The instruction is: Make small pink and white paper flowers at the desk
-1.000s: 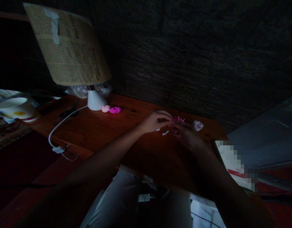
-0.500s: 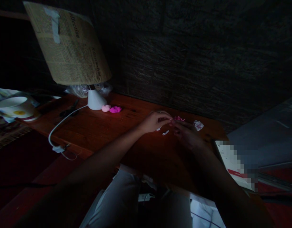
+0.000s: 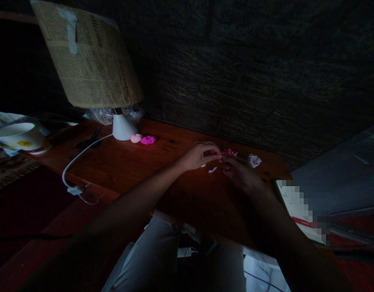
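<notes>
Fingertips of my left hand (image 3: 200, 155) and my right hand (image 3: 240, 172) meet above the wooden table (image 3: 187, 198). Both hands are closed in a pinch around something tiny, too small and dark to name. Just behind the fingertips lies a pile of crumpled pink bits (image 3: 228, 152). A small white scrap (image 3: 212, 170) rests in front of the hands, and part of another shows under the left one. To the right of my right hand sits a crumpled whitish piece (image 3: 254, 161).
A lamp (image 3: 121, 127) with a newspaper-print shade stands at left, beside a pale pink lump (image 3: 136, 138) and a magenta lump (image 3: 148, 140). Scissors (image 3: 89, 142), a white cable (image 3: 72, 158) and a cup (image 3: 19, 138) lie further left. A white box (image 3: 296, 209) is at right.
Both hands stay in nearly the same place. The fingers of my right hand have drawn in slightly at the meeting point.
</notes>
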Motion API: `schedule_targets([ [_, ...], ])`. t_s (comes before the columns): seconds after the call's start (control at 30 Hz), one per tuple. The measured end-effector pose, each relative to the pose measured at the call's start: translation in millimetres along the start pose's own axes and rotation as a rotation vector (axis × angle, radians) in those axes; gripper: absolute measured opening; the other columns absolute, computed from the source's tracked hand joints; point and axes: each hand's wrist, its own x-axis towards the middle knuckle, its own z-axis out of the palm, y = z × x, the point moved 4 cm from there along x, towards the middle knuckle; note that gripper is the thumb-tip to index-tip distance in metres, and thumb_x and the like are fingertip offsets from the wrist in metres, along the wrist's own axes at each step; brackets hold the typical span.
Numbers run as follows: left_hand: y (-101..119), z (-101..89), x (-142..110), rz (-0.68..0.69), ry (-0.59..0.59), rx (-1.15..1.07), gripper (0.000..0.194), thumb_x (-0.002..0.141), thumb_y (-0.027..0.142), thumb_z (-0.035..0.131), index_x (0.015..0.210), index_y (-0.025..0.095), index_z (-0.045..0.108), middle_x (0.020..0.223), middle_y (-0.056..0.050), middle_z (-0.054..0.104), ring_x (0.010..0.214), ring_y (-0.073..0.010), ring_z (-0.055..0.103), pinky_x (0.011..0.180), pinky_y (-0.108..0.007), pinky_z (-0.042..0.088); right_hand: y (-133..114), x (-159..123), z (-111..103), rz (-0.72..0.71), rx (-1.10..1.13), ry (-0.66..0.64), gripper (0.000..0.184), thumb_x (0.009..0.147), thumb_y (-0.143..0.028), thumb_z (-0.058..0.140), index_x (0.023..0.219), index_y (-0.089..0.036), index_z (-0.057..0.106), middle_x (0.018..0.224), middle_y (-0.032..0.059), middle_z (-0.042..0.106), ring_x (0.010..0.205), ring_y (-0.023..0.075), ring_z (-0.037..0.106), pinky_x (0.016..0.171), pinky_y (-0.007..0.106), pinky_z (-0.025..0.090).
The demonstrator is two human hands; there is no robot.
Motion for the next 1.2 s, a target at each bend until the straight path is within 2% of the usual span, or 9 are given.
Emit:
schedule_targets([
  [0.23,-16,4.7,5,-0.188,0.063,-0.338,0.029,0.084,0.041,0.070,0.088,0.013,0.069,0.085,-0.006,0.072,0.078,-0.0125,0.065,0.072,-0.024,0.049,-9,-4,10,-0.120,-0.041,0.024,0.025,0.054,-0.035,0.086,0.067,-0.019,0.073,0.069,-0.0014,0.065,0.055,0.0057,0.042,0.049,0.020,0.031],
  [0.33,-32,-8.5,4,-0.321,0.217,-0.366,0.030,0.083,0.042,0.069,0.092,0.013,0.067,0.085,-0.005,0.071,0.071,-0.0102,0.063,0.063,-0.022,0.047,-16,-6,7,-0.206,-0.083,0.075,0.021,0.057,-0.036,0.082,0.064,-0.019,0.071,0.069,-0.0006,0.066,0.055,0.0069,0.042,0.050,0.022,0.031],
  [0.43,-40,-24.2,2,-0.310,0.303,-0.247,0.023,0.082,0.034,0.070,0.088,0.012,0.068,0.085,-0.005,0.072,0.072,-0.0100,0.062,0.064,-0.022,0.046,-20,-5,-1,-0.229,-0.116,0.119,0.020,0.057,-0.036,0.080,0.068,-0.021,0.074,0.074,0.0012,0.070,0.057,0.0089,0.045,0.051,0.024,0.032],
  [0.57,-38,-19.3,0,-0.237,0.000,0.042,0.007,0.082,0.017,0.066,0.084,0.013,0.072,0.079,-0.003,0.073,0.071,-0.0107,0.063,0.070,-0.023,0.047,-16,-4,-2,-0.181,-0.165,0.073,0.023,0.056,-0.035,0.084,0.075,-0.023,0.078,0.086,0.0024,0.073,0.062,0.0094,0.049,0.055,0.024,0.036],
  [0.7,-35,-10.2,-4,-0.200,-0.250,0.322,0.013,0.082,0.012,0.064,0.083,0.016,0.076,0.082,-0.004,0.074,0.076,-0.0128,0.065,0.074,-0.024,0.047,-13,-6,3,-0.162,-0.196,0.031,0.029,0.055,-0.036,0.087,0.081,-0.025,0.080,0.086,0.0004,0.070,0.063,0.0081,0.047,0.059,0.024,0.038],
  [0.83,-37,-10.9,-5,-0.211,-0.327,0.419,0.014,0.082,0.013,0.064,0.087,0.016,0.077,0.091,-0.006,0.075,0.085,-0.0151,0.067,0.080,-0.026,0.049,-17,-8,3,-0.170,-0.236,0.005,0.036,0.056,-0.040,0.087,0.089,-0.026,0.080,0.079,-0.0016,0.066,0.064,0.0090,0.047,0.061,0.027,0.039],
  [1.03,-36,-10.7,-7,-0.224,-0.396,0.360,0.017,0.085,0.015,0.060,0.084,0.015,0.076,0.093,-0.007,0.076,0.088,-0.0160,0.068,0.084,-0.027,0.050,-14,-6,4,-0.199,-0.356,-0.076,0.039,0.061,-0.048,0.085,0.091,-0.024,0.080,0.068,-0.0009,0.062,0.062,0.0118,0.048,0.059,0.029,0.038],
  [1.13,-33,-10.3,-7,-0.195,-0.377,0.376,0.016,0.086,0.018,0.059,0.085,0.015,0.075,0.094,-0.007,0.075,0.090,-0.0171,0.068,0.085,-0.029,0.050,-10,-4,4,-0.242,-0.387,-0.062,0.041,0.061,-0.051,0.085,0.090,-0.022,0.080,0.070,0.0006,0.065,0.061,0.0119,0.048,0.058,0.029,0.038],
  [1.2,-28,-11.1,-5,-0.141,-0.300,0.390,0.015,0.087,0.020,0.060,0.090,0.016,0.075,0.096,-0.007,0.074,0.092,-0.0178,0.068,0.087,-0.031,0.051,-9,-4,4,-0.258,-0.400,-0.067,0.042,0.062,-0.052,0.084,0.090,-0.021,0.079,0.070,0.0008,0.066,0.059,0.0114,0.047,0.057,0.029,0.038],
])
